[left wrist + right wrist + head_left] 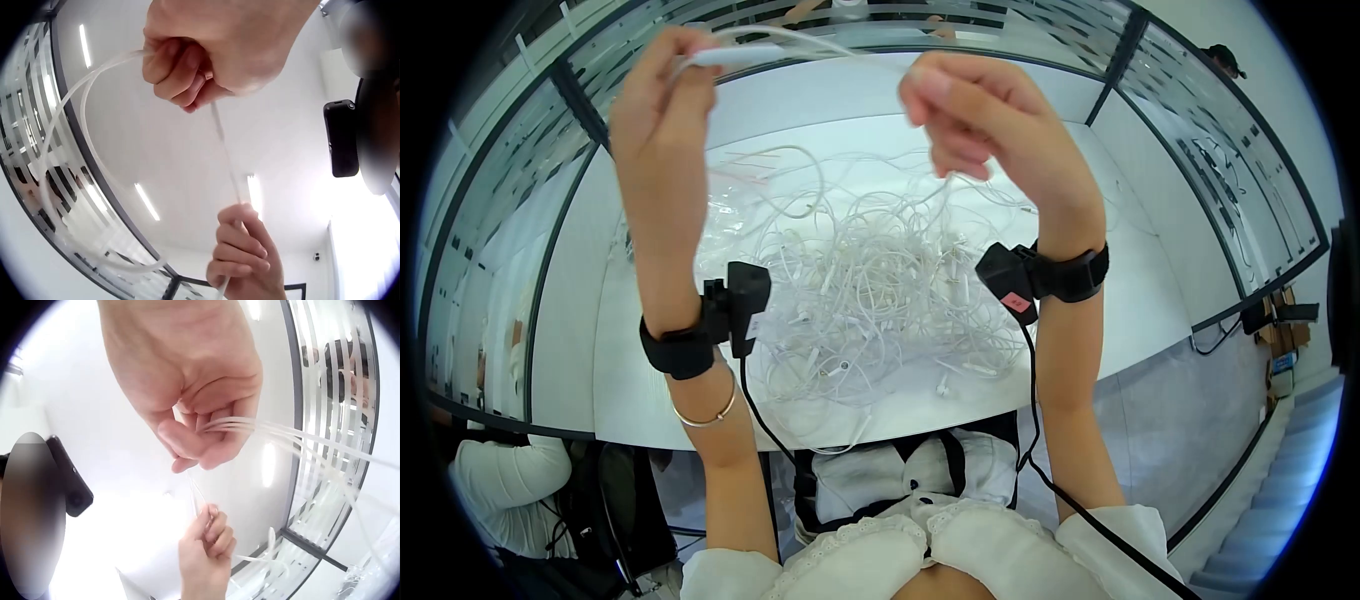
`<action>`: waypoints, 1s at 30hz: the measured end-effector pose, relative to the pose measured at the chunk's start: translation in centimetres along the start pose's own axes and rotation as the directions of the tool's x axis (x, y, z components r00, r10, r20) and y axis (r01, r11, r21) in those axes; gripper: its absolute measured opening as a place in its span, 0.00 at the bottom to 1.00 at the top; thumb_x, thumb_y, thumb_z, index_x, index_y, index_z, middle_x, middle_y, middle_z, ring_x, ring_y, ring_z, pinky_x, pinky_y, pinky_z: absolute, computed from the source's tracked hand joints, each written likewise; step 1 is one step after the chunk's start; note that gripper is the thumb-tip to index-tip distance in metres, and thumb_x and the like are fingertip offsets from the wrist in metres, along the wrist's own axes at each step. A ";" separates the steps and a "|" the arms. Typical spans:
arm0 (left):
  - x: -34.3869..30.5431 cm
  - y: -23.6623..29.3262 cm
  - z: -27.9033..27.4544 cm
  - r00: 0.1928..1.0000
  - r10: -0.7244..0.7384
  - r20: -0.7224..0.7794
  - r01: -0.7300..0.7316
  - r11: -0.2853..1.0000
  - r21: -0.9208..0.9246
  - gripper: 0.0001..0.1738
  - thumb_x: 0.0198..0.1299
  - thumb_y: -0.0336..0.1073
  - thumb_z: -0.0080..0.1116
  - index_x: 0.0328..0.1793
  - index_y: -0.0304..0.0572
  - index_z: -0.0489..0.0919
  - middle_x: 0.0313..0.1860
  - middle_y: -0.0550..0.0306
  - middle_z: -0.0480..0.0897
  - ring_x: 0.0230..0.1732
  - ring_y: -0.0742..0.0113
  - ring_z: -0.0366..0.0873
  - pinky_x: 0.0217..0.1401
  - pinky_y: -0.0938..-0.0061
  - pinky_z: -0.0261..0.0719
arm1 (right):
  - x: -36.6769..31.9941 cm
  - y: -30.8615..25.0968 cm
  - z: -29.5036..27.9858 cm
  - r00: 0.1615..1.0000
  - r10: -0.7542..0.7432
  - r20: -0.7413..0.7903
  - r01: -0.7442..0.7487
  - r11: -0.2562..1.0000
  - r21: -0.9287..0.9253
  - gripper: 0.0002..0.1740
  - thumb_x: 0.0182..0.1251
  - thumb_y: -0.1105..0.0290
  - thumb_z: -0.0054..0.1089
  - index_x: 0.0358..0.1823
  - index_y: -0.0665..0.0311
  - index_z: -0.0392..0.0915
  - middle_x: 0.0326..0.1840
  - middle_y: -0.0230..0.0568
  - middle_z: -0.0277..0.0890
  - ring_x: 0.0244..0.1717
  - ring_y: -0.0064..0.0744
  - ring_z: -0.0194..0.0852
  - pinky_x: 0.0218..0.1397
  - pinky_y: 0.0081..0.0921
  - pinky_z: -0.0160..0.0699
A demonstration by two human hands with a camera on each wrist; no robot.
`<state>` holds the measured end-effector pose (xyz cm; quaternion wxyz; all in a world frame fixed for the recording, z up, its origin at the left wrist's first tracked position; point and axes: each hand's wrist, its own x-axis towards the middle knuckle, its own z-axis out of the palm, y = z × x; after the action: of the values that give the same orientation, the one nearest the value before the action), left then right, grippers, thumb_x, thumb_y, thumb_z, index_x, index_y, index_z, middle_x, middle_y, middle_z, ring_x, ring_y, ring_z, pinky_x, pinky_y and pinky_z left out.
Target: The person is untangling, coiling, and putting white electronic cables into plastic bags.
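Observation:
Both hands are raised above the table with a thin white cable [830, 42] strung between them. At the upper left, my left hand [665, 120] grips the cable, and a thicker white piece [745, 54] juts out beside its fingers. My right hand [1000, 115] pinches the cable at the upper right, fingers curled. The left wrist view shows a loop [45, 162] of cable hanging out from the left fist, with a straight stretch [226, 150] running to the right hand. Several cable strands [281, 432] leave the right fingers in the right wrist view.
A large tangle of white cables [890, 280] covers the middle of the white table [640, 390]. Clear plastic bags [725, 215] lie at its left side. Low panels with striped glass [1180, 170] surround the table. A bag [860, 465] sits below the front edge.

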<state>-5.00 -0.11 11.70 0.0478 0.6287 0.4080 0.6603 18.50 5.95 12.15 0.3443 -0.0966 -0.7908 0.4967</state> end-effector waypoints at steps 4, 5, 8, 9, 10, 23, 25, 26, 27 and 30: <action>0.6 -1.0 -2.5 0.978 0.035 -0.206 -0.040 0.999 -0.018 0.08 0.67 0.32 0.48 0.41 0.38 0.78 0.23 0.71 0.65 0.23 0.87 0.54 0.23 0.87 0.47 | -0.6 0.0 -1.1 0.994 0.053 -0.096 -0.058 0.997 -0.044 0.19 0.77 0.56 0.41 0.31 0.61 0.71 0.12 0.17 0.45 0.13 0.10 0.41 0.19 0.14 0.54; 0.8 -1.0 -3.0 0.965 0.052 -0.255 -0.058 0.998 -0.016 0.08 0.68 0.32 0.48 0.42 0.38 0.79 0.22 0.71 0.66 0.22 0.87 0.53 0.22 0.87 0.46 | -0.8 0.0 -1.5 0.993 0.052 -0.106 -0.057 0.997 -0.052 0.19 0.77 0.56 0.41 0.31 0.61 0.71 0.12 0.16 0.45 0.13 0.10 0.40 0.19 0.15 0.53; 1.1 -0.2 -3.8 0.868 0.050 -0.494 -0.019 0.997 0.069 0.08 0.67 0.32 0.49 0.42 0.37 0.79 0.21 0.71 0.66 0.19 0.87 0.52 0.20 0.87 0.43 | -1.1 0.3 -2.6 0.985 0.033 -0.167 -0.049 0.994 -0.096 0.20 0.76 0.55 0.43 0.32 0.62 0.73 0.13 0.16 0.45 0.14 0.10 0.40 0.20 0.15 0.51; 1.0 0.0 -4.2 0.871 0.062 -0.487 -0.038 0.998 0.059 0.08 0.67 0.33 0.50 0.40 0.36 0.78 0.19 0.70 0.64 0.18 0.86 0.50 0.19 0.86 0.41 | -1.2 0.5 -2.8 0.983 0.026 -0.179 -0.051 0.989 -0.138 0.20 0.76 0.54 0.43 0.32 0.62 0.73 0.13 0.16 0.45 0.14 0.10 0.40 0.20 0.15 0.51; 1.0 0.2 -4.3 0.866 0.057 -0.496 -0.033 0.998 0.057 0.09 0.68 0.33 0.50 0.40 0.36 0.78 0.19 0.70 0.62 0.18 0.86 0.49 0.19 0.85 0.40 | -1.3 0.6 -2.9 0.981 0.018 -0.191 -0.054 0.982 -0.181 0.21 0.75 0.54 0.44 0.32 0.62 0.74 0.13 0.16 0.45 0.14 0.11 0.40 0.21 0.16 0.52; 0.9 0.5 -7.1 0.868 0.010 -0.496 -0.018 1.000 -0.011 0.10 0.68 0.30 0.46 0.40 0.32 0.77 0.20 0.69 0.58 0.18 0.82 0.46 0.20 0.82 0.40 | -1.8 1.6 -4.6 0.957 -0.019 -0.288 -0.044 0.977 -0.211 0.19 0.70 0.54 0.52 0.33 0.63 0.79 0.19 0.19 0.54 0.21 0.11 0.50 0.28 0.16 0.55; 0.9 0.5 -6.6 0.867 -0.009 -0.498 0.005 1.000 -0.009 0.10 0.68 0.31 0.47 0.41 0.31 0.78 0.20 0.68 0.59 0.18 0.83 0.47 0.20 0.82 0.40 | -1.8 1.4 -4.7 0.899 -0.184 -0.397 0.117 0.976 -0.186 0.19 0.74 0.56 0.48 0.38 0.65 0.76 0.20 0.21 0.54 0.22 0.12 0.51 0.26 0.15 0.53; 0.9 0.5 -6.4 0.866 -0.018 -0.499 0.017 1.000 -0.007 0.10 0.68 0.31 0.47 0.42 0.31 0.78 0.20 0.68 0.60 0.18 0.83 0.47 0.20 0.83 0.40 | -1.8 1.2 -4.9 0.854 -0.259 -0.450 0.198 0.964 -0.180 0.19 0.76 0.57 0.46 0.40 0.67 0.75 0.20 0.21 0.53 0.22 0.13 0.51 0.26 0.14 0.52; 1.0 0.3 -6.4 0.875 -0.007 -0.483 0.003 1.000 -0.009 0.11 0.67 0.33 0.49 0.45 0.30 0.78 0.20 0.69 0.61 0.18 0.84 0.48 0.20 0.84 0.40 | -1.7 0.7 -5.2 0.852 -0.320 -0.415 0.270 0.947 -0.176 0.17 0.77 0.59 0.43 0.43 0.67 0.74 0.22 0.23 0.52 0.24 0.13 0.50 0.26 0.14 0.50; 0.9 0.3 -5.6 0.935 0.007 -0.355 0.001 1.000 0.023 0.12 0.67 0.34 0.50 0.44 0.31 0.78 0.19 0.70 0.61 0.18 0.84 0.48 0.20 0.84 0.41 | -1.9 -0.3 -4.7 0.660 -0.458 -0.596 0.309 0.888 -0.340 0.13 0.68 0.64 0.54 0.43 0.68 0.74 0.24 0.27 0.65 0.24 0.18 0.62 0.29 0.17 0.62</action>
<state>-9.89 -2.50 13.28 -0.0346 0.5002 0.4164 0.7584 23.02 8.26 12.83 0.6864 -0.1317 -0.6665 0.2594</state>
